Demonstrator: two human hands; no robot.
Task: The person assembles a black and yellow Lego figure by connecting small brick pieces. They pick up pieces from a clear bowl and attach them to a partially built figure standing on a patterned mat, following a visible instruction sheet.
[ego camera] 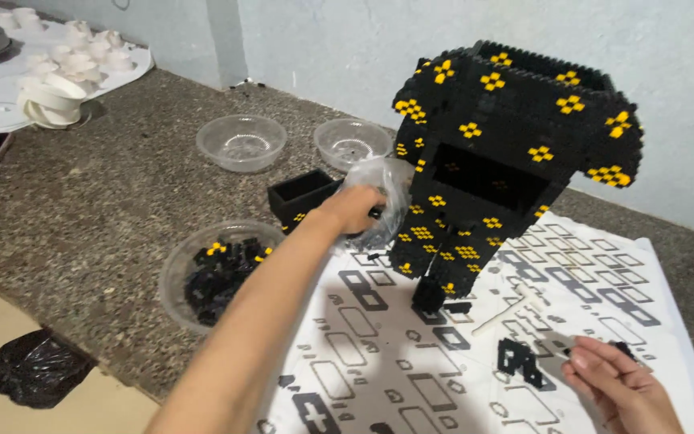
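My left hand (pixel 353 207) has a tight grip on a clear plastic bag (pixel 379 186) beside the big black block model (pixel 498 153). My right hand (pixel 622 387) pinches 1 small black piece (pixel 623 349), near right.

Brick model (pixel 498 161) on instruction sheet (pixel 652 289), bowls (pixel 242 141) left.

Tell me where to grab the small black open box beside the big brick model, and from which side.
Grip the small black open box by its two long walls, coming from above: its open top faces up, and the rim is thin enough to pinch. Come in from its left, since the left hand and clear plastic bag crowd its right end.
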